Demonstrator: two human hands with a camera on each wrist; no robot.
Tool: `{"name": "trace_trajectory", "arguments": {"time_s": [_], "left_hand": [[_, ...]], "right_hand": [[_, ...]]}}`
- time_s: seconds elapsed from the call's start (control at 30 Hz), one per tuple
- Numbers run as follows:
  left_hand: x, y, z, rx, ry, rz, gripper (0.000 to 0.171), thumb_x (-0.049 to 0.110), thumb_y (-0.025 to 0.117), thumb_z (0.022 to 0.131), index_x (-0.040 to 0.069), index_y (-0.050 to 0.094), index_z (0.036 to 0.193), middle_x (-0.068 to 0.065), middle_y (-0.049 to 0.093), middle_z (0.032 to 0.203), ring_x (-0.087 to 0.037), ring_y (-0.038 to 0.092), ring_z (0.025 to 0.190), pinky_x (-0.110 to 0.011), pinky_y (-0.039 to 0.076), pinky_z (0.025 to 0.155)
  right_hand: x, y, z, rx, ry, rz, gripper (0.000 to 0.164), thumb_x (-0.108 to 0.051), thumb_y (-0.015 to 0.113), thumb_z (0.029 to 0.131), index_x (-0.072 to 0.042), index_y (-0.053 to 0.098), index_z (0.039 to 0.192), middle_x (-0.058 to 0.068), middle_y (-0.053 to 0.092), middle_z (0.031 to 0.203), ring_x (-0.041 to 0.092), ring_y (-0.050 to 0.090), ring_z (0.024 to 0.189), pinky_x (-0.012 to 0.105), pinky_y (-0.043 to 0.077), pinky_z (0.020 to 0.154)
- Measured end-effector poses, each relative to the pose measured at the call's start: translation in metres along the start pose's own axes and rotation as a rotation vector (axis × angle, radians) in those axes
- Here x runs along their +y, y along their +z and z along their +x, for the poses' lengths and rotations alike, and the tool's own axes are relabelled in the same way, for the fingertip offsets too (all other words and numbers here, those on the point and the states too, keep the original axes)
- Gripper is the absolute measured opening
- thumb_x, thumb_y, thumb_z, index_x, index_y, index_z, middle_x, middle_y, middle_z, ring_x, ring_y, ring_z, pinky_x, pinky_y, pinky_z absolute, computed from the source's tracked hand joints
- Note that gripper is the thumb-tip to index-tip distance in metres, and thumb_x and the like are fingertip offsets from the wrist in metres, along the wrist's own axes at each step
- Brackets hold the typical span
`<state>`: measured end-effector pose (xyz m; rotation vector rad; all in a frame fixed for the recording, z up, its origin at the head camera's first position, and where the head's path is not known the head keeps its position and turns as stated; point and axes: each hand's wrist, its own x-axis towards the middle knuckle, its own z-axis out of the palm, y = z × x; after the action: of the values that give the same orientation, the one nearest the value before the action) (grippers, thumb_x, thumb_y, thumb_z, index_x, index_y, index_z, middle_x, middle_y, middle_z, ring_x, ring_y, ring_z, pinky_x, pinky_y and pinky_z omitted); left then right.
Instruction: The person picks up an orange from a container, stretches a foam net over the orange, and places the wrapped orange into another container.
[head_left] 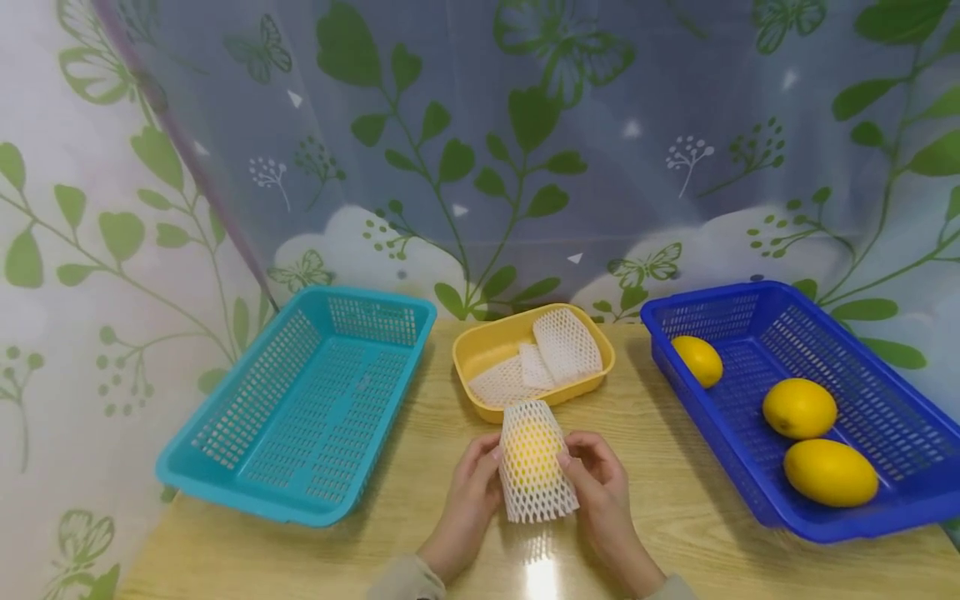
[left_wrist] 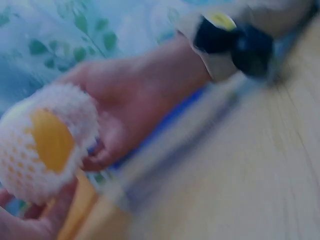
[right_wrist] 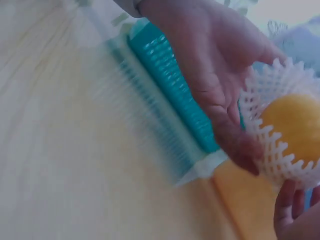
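Observation:
A yellow lemon [right_wrist: 292, 127] sits inside a white foam net sleeve [head_left: 517, 502], held up between both hands above the table. My left hand [head_left: 472, 496] grips the sleeved lemon from the left side, its thumb on the netting. From the right side my right hand [head_left: 600, 496] holds it the same way, thumb on the mesh. The net covers the fruit in the head view, narrow at the far end and flared toward me. Through the sleeve's near opening, bare lemon skin [left_wrist: 52, 140] shows in the left wrist view.
Just beyond the hands, a yellow tray [head_left: 468, 346] contains more foam net sleeves [head_left: 567, 346]. A teal basket [head_left: 300, 417] with nothing inside stands left. The blue basket [head_left: 738, 392] at right holds three lemons [head_left: 831, 472]. A patterned curtain [head_left: 480, 167] hangs behind the wooden table [head_left: 405, 467].

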<state>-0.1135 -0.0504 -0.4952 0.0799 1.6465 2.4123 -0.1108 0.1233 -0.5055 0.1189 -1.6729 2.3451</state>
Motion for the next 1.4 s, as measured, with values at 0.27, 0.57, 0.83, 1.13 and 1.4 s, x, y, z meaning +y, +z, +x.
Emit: {"name": "trace_trajectory", "arguments": {"time_s": [0.27, 0.57, 0.83, 1.13, 1.4], "left_hand": [[0.050, 0.014, -0.016, -0.070, -0.071, 0.098, 0.049, 0.033, 0.051, 0.101, 0.005, 0.036, 0.139, -0.014, 0.048, 0.131, -0.023, 0.056, 0.111, -0.035, 0.047, 0.094], [0.086, 0.017, -0.030, -0.151, -0.136, 0.125, 0.055, 0.027, 0.056, 0.100, 0.006, 0.025, 0.140, -0.020, 0.060, 0.119, -0.023, 0.067, 0.094, -0.036, 0.056, 0.082], [0.120, 0.008, -0.037, -0.134, -0.192, 0.120, 0.063, 0.024, 0.062, 0.095, 0.004, 0.021, 0.138, -0.020, 0.055, 0.121, -0.023, 0.066, 0.097, -0.035, 0.055, 0.084], [0.169, -0.014, -0.044, -0.096, -0.123, 0.270, 0.063, 0.018, 0.066, 0.092, 0.004, 0.027, 0.139, -0.022, 0.062, 0.112, -0.031, 0.069, 0.093, -0.044, 0.057, 0.080], [0.202, -0.051, -0.027, -0.006, -0.030, 0.450, 0.062, 0.017, 0.067, 0.093, 0.007, 0.026, 0.139, -0.026, 0.059, 0.116, -0.030, 0.069, 0.094, -0.045, 0.057, 0.078]], "right_hand": [[-0.046, 0.025, -0.004, -0.027, -0.073, -0.133, 0.020, 0.011, 0.065, 0.087, 0.011, 0.058, 0.106, 0.007, 0.057, 0.100, 0.017, 0.054, 0.092, 0.020, 0.048, 0.074], [-0.073, 0.048, -0.012, -0.129, -0.210, -0.244, 0.023, 0.009, 0.066, 0.087, 0.001, 0.063, 0.109, 0.012, 0.049, 0.110, 0.019, 0.047, 0.096, 0.021, 0.047, 0.074], [-0.089, 0.068, -0.016, -0.280, -0.326, -0.269, 0.030, 0.012, 0.058, 0.091, -0.001, 0.060, 0.117, 0.015, 0.049, 0.117, 0.019, 0.045, 0.099, 0.026, 0.049, 0.079], [-0.102, 0.092, 0.004, -0.298, -0.486, -0.209, 0.025, 0.011, 0.056, 0.091, 0.004, 0.054, 0.115, 0.015, 0.054, 0.103, 0.023, 0.052, 0.095, 0.028, 0.048, 0.078], [-0.094, 0.117, 0.048, -0.156, -0.751, -0.506, 0.012, -0.005, 0.060, 0.089, -0.002, 0.060, 0.101, 0.008, 0.057, 0.094, 0.022, 0.052, 0.086, 0.035, 0.045, 0.074]]}}
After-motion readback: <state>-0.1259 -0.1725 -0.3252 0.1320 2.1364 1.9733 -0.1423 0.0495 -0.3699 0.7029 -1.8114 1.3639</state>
